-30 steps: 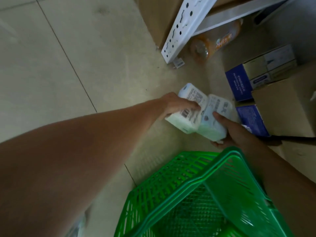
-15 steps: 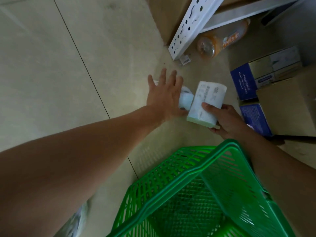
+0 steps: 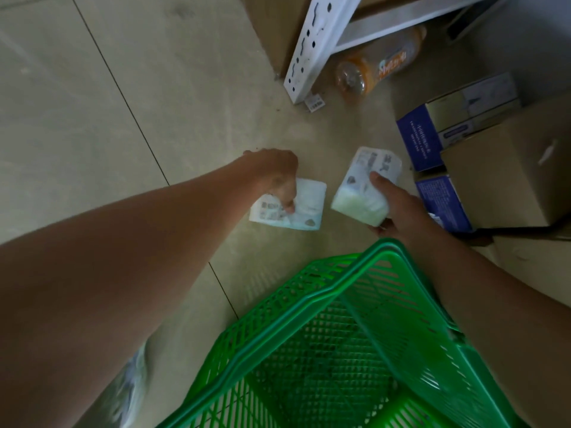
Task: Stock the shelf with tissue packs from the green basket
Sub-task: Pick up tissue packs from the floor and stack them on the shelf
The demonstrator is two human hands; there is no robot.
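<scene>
- Where are we holding the tissue packs?
- At the frame's centre: our left hand (image 3: 278, 177) is pinching one pack (image 3: 309, 208), and our right hand (image 3: 398, 208) is gripping the other pack (image 3: 367, 183).
- We are thinking the pinch needs firming before lifting toward the shelf post (image 3: 312, 47), upper right, past the green basket (image 3: 346, 299) below.

Print on the tissue packs (image 3: 309, 205), blue box (image 3: 414, 140) and bottle (image 3: 370, 72) is too blurred to read.
</scene>
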